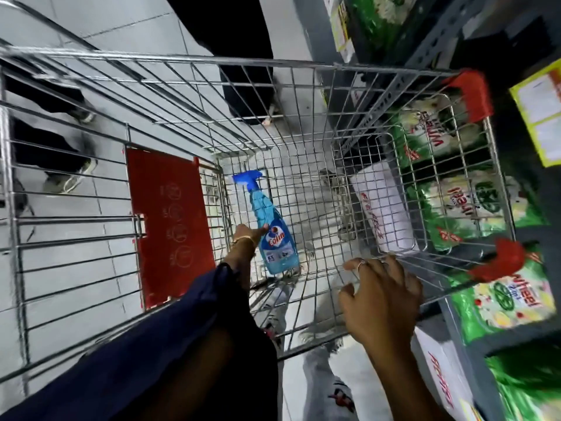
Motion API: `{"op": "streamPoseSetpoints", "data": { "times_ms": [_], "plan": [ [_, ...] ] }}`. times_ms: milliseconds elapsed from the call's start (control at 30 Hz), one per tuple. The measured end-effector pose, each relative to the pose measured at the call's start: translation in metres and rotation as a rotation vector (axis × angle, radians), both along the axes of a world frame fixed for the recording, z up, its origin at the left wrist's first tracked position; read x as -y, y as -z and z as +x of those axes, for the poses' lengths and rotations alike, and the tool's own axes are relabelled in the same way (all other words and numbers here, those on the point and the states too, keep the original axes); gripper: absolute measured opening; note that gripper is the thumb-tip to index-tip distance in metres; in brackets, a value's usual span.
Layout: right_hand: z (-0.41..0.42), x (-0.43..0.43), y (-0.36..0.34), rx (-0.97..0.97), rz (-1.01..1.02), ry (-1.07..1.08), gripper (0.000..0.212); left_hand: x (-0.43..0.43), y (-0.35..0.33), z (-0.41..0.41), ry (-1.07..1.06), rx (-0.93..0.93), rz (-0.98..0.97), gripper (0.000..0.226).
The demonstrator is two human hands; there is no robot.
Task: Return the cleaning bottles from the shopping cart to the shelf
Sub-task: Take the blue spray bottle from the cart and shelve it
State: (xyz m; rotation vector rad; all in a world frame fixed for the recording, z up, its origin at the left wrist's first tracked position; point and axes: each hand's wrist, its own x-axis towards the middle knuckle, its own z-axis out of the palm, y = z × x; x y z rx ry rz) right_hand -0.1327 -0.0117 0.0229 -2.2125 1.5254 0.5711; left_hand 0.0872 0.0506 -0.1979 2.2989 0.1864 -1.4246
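Observation:
A blue spray bottle [271, 229] with a blue trigger head lies on the wire floor of the shopping cart [194, 60], nozzle pointing away from me. My left hand [246, 236] reaches deep into the cart. Its thumb lies across the bottle's waist and the fingers are hidden behind the bottle. My right hand [379, 294] rests on the cart's near right rim with its fingers curled over the top wire. I see no other bottle in the cart. The shelf [437, 47] stands right beside the cart on its right.
Green detergent bags [504, 296] and white cartons [385, 208] fill the lower shelves on the right. The cart's red seat flap [168, 226] hangs at the left. Another person's dark legs and shoes [69, 174] stand to the left, and another person stands beyond the cart.

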Motion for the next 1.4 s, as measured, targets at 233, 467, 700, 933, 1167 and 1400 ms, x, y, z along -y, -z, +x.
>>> {"op": "streamPoseSetpoints", "data": {
  "times_ms": [233, 467, 700, 933, 1167, 1400],
  "plan": [
    [0.003, -0.002, -0.001, 0.035, -0.006, 0.042, 0.035, 0.020, -0.019, -0.015, -0.140, -0.108, -0.070, 0.048],
    [0.002, -0.003, -0.001, 0.072, -0.014, 0.067, 0.036, 0.036, -0.019, -0.040, -0.239, -0.113, -0.225, 0.053],
    [0.000, -0.001, -0.009, 0.253, -0.071, 0.099, 0.033, 0.047, -0.092, -0.040, -0.081, -0.017, -0.489, 0.039],
    [-0.012, 0.025, -0.074, 1.045, 0.507, 0.855, 0.036, 0.070, -0.277, -0.063, 0.061, 0.036, -0.970, 0.019],
    [-0.055, 0.027, -0.189, 1.641, 0.631, 0.898, 0.045, 0.095, -0.410, -0.130, 0.250, -0.074, -1.323, 0.014],
    [-0.113, 0.011, -0.232, 1.937, 0.446, 0.911, 0.046, 0.104, -0.456, -0.193, 0.475, -0.248, -1.452, 0.009]
  ]
}}
